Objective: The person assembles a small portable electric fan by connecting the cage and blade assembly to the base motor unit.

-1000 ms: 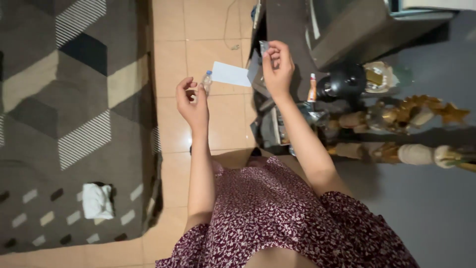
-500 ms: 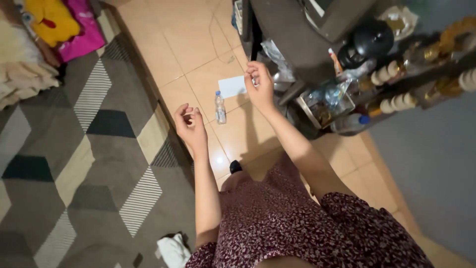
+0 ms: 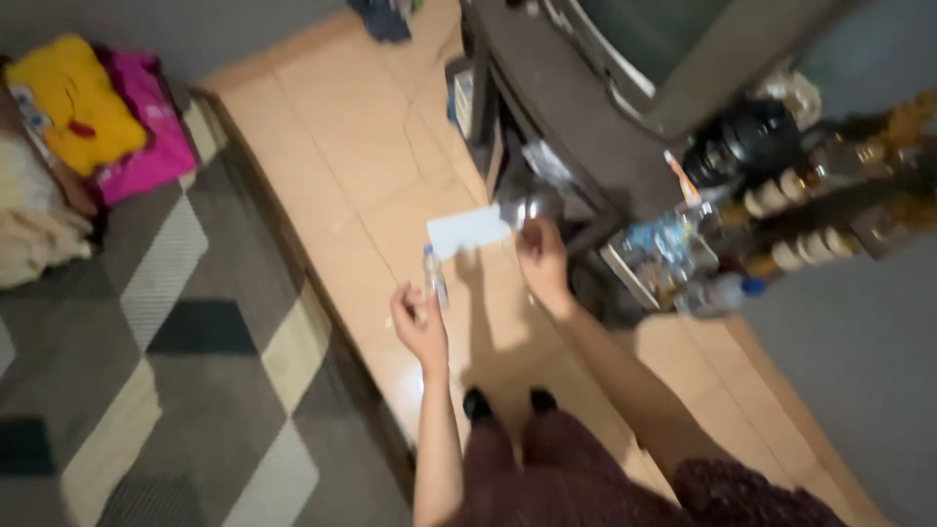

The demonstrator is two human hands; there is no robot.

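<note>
The frame is blurred by motion. My left hand [image 3: 420, 322] is held over the tiled floor with its fingers loosely curled and nothing visible in it, just beside a small clear plastic bottle [image 3: 432, 274] standing on the tiles. My right hand [image 3: 542, 258] reaches forward toward the dark shelf unit [image 3: 576, 117], close to a crumpled clear plastic wrapper [image 3: 533, 205]. Its back faces me, so whatever its fingers hold is hidden. A white sheet of paper [image 3: 467, 229] lies on the floor between the bottle and the shelf.
A grey patterned rug [image 3: 185, 361] covers the floor at left, with yellow and pink cushions [image 3: 98, 112] at its far end. At right, the cluttered shelves hold a black round object [image 3: 747, 137], bottles and gold ornaments. My feet in dark shoes [image 3: 506, 402] stand on the tiles.
The view has swung up and left, showing more floor and the cushions. Both hands have dropped lower. My right hand has moved from in front of the paper toward the shelf's wrapper.
</note>
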